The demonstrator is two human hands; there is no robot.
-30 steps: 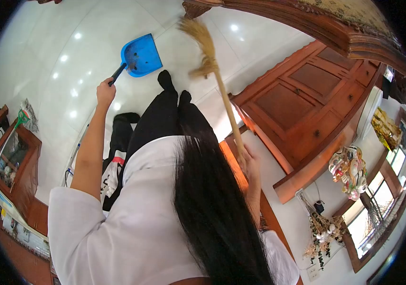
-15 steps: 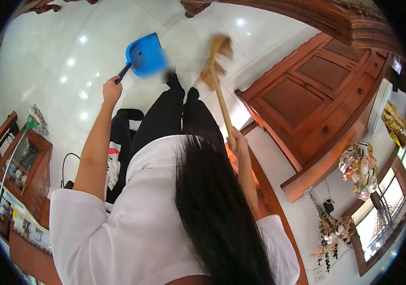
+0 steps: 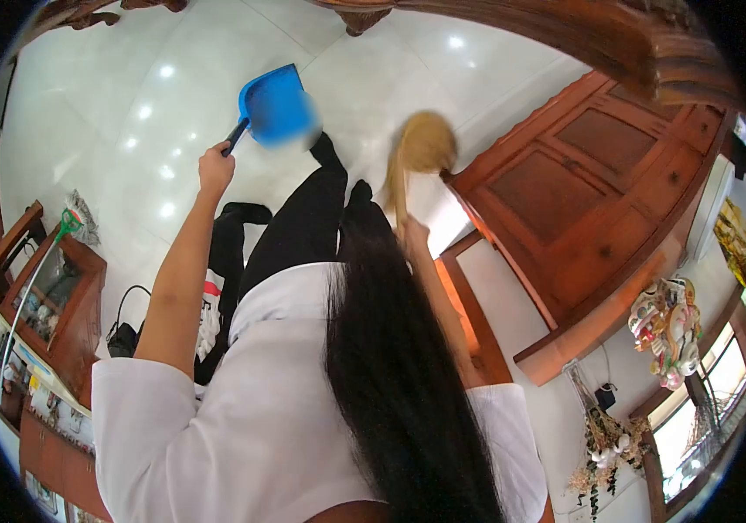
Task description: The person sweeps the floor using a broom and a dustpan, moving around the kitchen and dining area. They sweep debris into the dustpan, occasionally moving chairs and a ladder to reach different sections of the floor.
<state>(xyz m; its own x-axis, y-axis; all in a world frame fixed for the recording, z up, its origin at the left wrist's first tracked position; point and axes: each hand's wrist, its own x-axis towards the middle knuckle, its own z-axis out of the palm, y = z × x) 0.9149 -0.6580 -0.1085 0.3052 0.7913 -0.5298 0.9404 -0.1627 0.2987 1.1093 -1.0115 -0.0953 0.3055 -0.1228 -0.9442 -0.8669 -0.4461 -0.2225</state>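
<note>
My left hand [image 3: 216, 166] is closed around the dark handle of a blue dustpan [image 3: 273, 106]. The pan hangs out over the pale tiled floor, ahead of my feet, with its front edge blurred. Nearer my right leg, my right hand [image 3: 414, 235] grips the light wooden handle of a straw broom [image 3: 429, 144]. Motion smears the bristles, which are by the corner of the wooden cabinet. Part of the right hand and forearm is hidden behind long dark hair.
A carved wooden cabinet [image 3: 551, 187] stands on the right. Wooden furniture [image 3: 477, 22] arches across the top. At left are a mop [image 3: 81, 218] and a glass-fronted cabinet [image 3: 52, 292]. Beside my left leg shows a black trouser leg [image 3: 223, 248]. Dried flowers [image 3: 608, 449] hang lower right.
The broom head has swung downward and to the right in view, toward the cabinet, and my right hand has come slightly nearer my body. The dustpan stays nearly still in my left hand.
</note>
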